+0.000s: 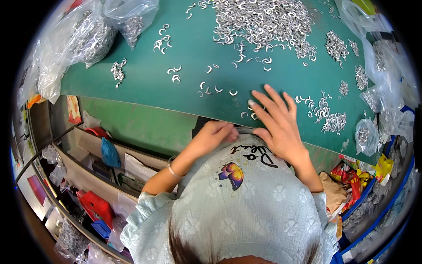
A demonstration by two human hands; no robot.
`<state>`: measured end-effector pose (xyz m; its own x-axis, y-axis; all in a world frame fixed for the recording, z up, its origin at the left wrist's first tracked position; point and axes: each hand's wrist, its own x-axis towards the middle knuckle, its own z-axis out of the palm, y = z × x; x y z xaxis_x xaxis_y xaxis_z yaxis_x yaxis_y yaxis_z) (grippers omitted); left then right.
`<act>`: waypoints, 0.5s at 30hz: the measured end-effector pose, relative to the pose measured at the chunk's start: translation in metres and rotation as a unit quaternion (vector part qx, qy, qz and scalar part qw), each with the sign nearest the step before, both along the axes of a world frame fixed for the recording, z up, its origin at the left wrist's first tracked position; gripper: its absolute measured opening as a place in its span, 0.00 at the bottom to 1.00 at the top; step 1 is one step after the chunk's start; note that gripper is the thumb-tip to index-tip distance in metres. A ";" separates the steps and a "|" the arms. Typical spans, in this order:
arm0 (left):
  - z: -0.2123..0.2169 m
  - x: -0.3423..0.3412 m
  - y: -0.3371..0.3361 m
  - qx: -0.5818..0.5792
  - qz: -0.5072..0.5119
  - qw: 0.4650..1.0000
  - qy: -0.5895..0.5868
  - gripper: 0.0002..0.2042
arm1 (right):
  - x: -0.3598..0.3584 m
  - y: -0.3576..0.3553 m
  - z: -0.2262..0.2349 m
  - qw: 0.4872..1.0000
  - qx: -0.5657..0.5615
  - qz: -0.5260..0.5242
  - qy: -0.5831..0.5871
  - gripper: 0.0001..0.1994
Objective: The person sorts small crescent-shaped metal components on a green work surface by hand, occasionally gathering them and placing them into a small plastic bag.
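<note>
Head view: the right hand is spreading its fingers, released, over the green worktop. Several loose silvery crescent pieces are lying by its fingertips, at ten o'clock from its palm. The left hand is curling at nine o'clock from the right, near the worktop's edge; blur is leaving its contents impossible to tell. From the right hand, a large heap of similar pieces is covering twelve o'clock, a smaller cluster is lying at three, and a filled clear bag is sitting at ten. Assessment: the pieces are looking light, stiff and somewhat slippery, probably not fragile; pinching mid-arc is seeming soundest.
</note>
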<state>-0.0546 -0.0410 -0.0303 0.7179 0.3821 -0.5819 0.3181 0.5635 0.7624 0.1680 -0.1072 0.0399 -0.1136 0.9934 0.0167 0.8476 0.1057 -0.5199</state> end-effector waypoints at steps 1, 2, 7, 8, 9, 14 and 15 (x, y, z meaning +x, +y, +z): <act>0.016 -0.010 0.007 0.081 -0.020 0.996 0.017 0.10 | 0.001 0.001 -0.002 1.000 0.003 0.004 -0.006 0.28; 0.039 -0.019 0.018 0.160 -0.043 0.986 0.034 0.08 | 0.003 0.004 -0.003 1.000 0.010 -0.008 0.003 0.28; 0.047 -0.013 0.034 0.603 0.132 0.786 0.031 0.11 | -0.016 0.031 0.002 0.999 -0.002 0.052 -0.008 0.30; 0.047 -0.007 0.038 0.627 0.142 0.762 0.082 0.14 | -0.017 0.032 0.002 0.998 -0.018 0.057 -0.019 0.30; 0.047 -0.004 0.042 0.648 0.151 0.735 0.132 0.16 | -0.016 0.031 0.001 0.997 -0.034 0.062 -0.031 0.30; 0.039 0.001 0.040 0.637 0.131 0.742 0.164 0.20 | 0.001 0.025 0.007 0.999 -0.017 0.040 0.019 0.32; 0.038 0.002 0.040 0.635 0.130 0.744 0.161 0.19 | -0.003 0.030 0.008 0.999 -0.011 0.044 0.025 0.32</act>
<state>-0.0530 -0.0006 0.0081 0.4255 0.8725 0.2402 0.6061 -0.4719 0.6402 0.1646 -0.0772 0.0475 -0.1998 0.9798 0.0033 0.8088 0.1668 -0.5639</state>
